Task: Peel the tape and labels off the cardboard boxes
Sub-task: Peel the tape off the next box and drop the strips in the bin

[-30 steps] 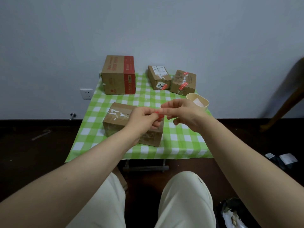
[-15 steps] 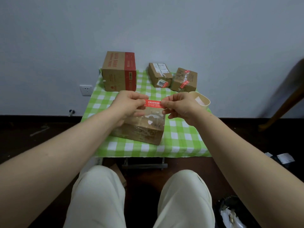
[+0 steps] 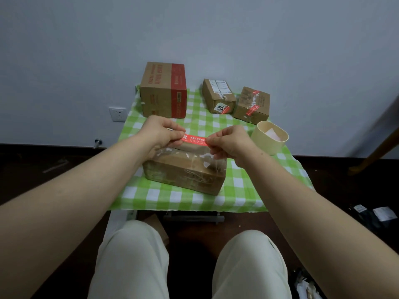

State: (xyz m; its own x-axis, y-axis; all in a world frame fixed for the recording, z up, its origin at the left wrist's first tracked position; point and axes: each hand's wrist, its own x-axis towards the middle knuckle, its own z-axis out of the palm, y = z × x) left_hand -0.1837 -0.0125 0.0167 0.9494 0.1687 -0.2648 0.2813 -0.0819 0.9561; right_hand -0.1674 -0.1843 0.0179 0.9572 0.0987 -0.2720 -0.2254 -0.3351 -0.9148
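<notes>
Red printed tape strip (image 3: 195,140) held just above the brown cardboard box (image 3: 185,175)
Left hand (image 3: 160,134) and right hand (image 3: 232,143) each pinch 1 end; clear film (image 3: 212,162) seems stuck below, so pull slowly, evenly.

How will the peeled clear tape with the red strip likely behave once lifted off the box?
Probably floppy: the clear tape sags in wrinkles below the red strip, stretched flat only between the left hand and right hand. Likely light and clingy, apt to stick to itself.
</notes>
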